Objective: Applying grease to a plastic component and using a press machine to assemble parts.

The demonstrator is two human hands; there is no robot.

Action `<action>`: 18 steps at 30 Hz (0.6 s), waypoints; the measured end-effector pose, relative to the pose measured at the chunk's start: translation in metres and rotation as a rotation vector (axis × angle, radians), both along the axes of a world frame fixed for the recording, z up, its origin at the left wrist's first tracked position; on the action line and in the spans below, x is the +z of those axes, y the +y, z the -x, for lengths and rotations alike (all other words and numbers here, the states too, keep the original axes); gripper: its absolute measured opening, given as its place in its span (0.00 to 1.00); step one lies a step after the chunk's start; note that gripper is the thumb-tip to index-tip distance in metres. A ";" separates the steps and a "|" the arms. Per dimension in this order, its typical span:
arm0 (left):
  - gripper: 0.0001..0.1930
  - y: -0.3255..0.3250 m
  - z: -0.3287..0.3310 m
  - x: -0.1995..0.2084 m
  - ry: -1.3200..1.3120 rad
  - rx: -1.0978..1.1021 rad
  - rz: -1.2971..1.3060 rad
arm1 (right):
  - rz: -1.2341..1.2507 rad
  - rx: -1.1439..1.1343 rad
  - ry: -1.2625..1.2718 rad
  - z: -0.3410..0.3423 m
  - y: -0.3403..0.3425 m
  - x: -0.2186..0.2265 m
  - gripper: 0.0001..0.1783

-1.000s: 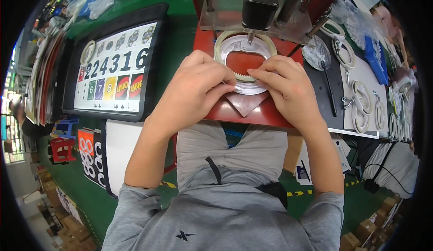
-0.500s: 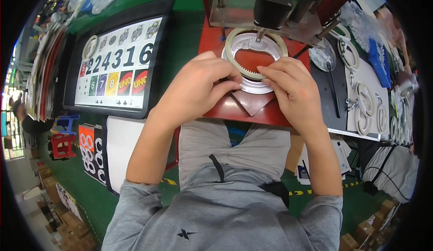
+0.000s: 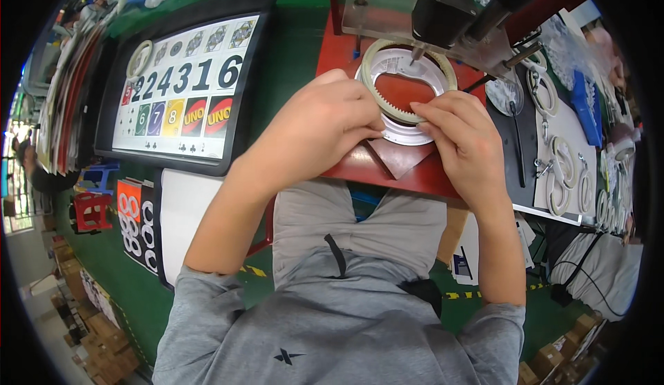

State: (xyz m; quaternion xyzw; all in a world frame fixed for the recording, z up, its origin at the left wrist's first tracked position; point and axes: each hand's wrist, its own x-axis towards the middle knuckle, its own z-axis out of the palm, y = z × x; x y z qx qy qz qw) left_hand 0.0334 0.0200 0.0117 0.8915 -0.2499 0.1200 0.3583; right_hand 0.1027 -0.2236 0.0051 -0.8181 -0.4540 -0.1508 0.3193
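Note:
A cream ring with inner teeth [image 3: 377, 98] sits tilted over a white round housing [image 3: 407, 135] on the red machine base [image 3: 332, 57]. My left hand [image 3: 332, 126] is at the near left of the housing, its fingers bent and thumb and forefinger pressed together at the rim; whatever lies between them is hidden. On the near right, my right hand [image 3: 465, 133] pinches the ring's edge between thumb and fingers. A metal rod tip [image 3: 417, 54] of the press hangs just above the far part of the ring.
A clear plate [image 3: 380, 22] with a black motor [image 3: 446, 12] overhangs the work. To the left stands a black-framed board [image 3: 235, 108] printed with cards and numerals. Right of the base lie a clear dish [image 3: 505, 95], several cream rings [image 3: 559, 191] with metal fittings and a blue bin [image 3: 586, 108].
The whole view has shifted slightly, so the machine appears further right. Both hands keep nearly the same places at the ring and housing.

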 end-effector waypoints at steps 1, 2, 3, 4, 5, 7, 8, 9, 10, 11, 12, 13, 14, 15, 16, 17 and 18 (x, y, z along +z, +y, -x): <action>0.06 -0.004 0.007 -0.001 -0.073 0.053 -0.027 | 0.008 -0.002 0.005 0.000 -0.001 0.000 0.14; 0.07 -0.007 0.011 -0.002 -0.146 0.106 -0.053 | 0.013 -0.004 0.009 0.000 -0.001 -0.001 0.14; 0.07 -0.007 0.014 -0.005 -0.141 0.104 -0.048 | 0.001 -0.002 -0.002 -0.001 0.000 -0.001 0.14; 0.09 -0.004 0.018 -0.007 -0.188 0.130 -0.116 | -0.013 0.004 -0.011 -0.001 0.000 0.000 0.14; 0.10 -0.003 0.022 -0.010 -0.233 0.155 -0.184 | -0.010 0.007 -0.006 -0.001 0.001 0.001 0.14; 0.12 -0.008 0.030 -0.019 -0.235 0.179 -0.167 | 0.006 0.003 -0.017 -0.001 0.000 0.002 0.14; 0.14 -0.011 0.032 -0.022 -0.243 0.201 -0.152 | 0.012 0.007 -0.010 -0.001 0.000 0.002 0.14; 0.14 -0.013 0.033 -0.024 -0.236 0.205 -0.148 | 0.025 -0.007 -0.015 0.000 0.000 0.002 0.14; 0.15 -0.017 0.033 -0.024 -0.210 0.221 -0.100 | 0.039 -0.019 -0.020 0.000 -0.001 0.002 0.14; 0.17 -0.019 0.034 -0.025 -0.184 0.237 -0.052 | 0.044 -0.012 -0.015 0.000 -0.001 0.002 0.14; 0.17 -0.017 0.033 -0.025 -0.178 0.244 -0.048 | 0.058 -0.027 -0.033 0.000 -0.001 0.001 0.14; 0.18 -0.015 0.030 -0.026 -0.191 0.227 -0.034 | 0.072 -0.040 -0.051 0.001 -0.001 0.001 0.14; 0.18 -0.013 0.030 -0.027 -0.205 0.210 -0.020 | 0.077 -0.033 -0.047 0.001 -0.001 0.002 0.14; 0.18 -0.014 0.032 -0.027 -0.200 0.217 -0.015 | 0.085 -0.034 -0.067 0.001 0.000 0.003 0.14; 0.18 -0.014 0.033 -0.027 -0.185 0.225 -0.015 | 0.092 -0.037 -0.088 0.002 0.000 0.003 0.14; 0.18 -0.015 0.035 -0.028 -0.171 0.232 -0.015 | 0.097 -0.033 -0.087 0.003 0.000 0.003 0.14; 0.18 -0.015 0.036 -0.030 -0.169 0.236 -0.012 | 0.118 -0.043 -0.102 0.004 0.000 0.004 0.14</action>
